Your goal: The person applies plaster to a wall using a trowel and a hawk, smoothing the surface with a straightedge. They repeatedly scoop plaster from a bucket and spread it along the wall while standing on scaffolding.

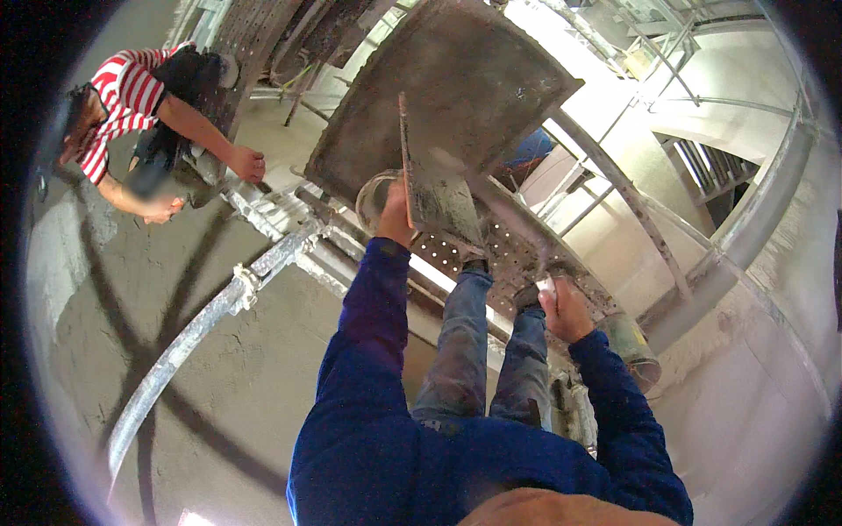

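Note:
My left hand point(396, 215) is closed at the near left side of a plasterer's hawk point(447, 206), a flat board smeared with grey mortar and tilted up on its reddish-brown edge. Beyond it lies a large square mortar board point(474, 61) coated in wet grey-brown mortar. My right hand point(568, 311) is out to the right, fingers wrapped round a tool with a white handle end point(545, 286). The rest of that tool is blurred, so its kind is unclear. A round pail point(373, 195) shows partly behind my left hand.
I stand on a perforated metal scaffold plank point(509, 250). Scaffold tubes point(189, 337) run along the left, beside a grey plastered wall point(237, 394). A person in a red-and-white striped shirt point(140, 79) crouches at left. A mortar-stained bucket point(633, 351) stands near my right forearm.

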Tool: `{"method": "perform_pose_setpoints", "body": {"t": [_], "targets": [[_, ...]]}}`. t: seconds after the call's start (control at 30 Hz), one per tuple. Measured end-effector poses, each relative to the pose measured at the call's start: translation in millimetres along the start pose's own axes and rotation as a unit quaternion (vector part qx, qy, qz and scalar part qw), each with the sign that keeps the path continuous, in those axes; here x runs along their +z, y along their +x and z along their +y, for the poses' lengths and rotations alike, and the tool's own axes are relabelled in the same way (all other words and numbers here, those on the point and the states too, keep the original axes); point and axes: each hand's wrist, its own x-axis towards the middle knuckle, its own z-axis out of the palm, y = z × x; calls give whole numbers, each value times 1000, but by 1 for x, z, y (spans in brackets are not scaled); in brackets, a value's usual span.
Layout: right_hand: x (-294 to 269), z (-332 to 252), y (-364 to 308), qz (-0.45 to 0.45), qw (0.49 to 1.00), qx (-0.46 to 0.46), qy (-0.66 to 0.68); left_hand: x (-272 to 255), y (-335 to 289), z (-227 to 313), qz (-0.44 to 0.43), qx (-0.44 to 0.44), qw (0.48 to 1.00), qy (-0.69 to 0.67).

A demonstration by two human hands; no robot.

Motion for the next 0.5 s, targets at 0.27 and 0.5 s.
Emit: {"method": "perform_pose_setpoints", "body": {"t": [0.27, 0.5], "targets": [[24, 0, 128, 43, 991, 10, -123, 8, -75, -10, 6, -91, 994, -54], [1, -9, 112, 13, 997, 33, -72, -4, -60, -20, 36, -172, 973, -148]]}}
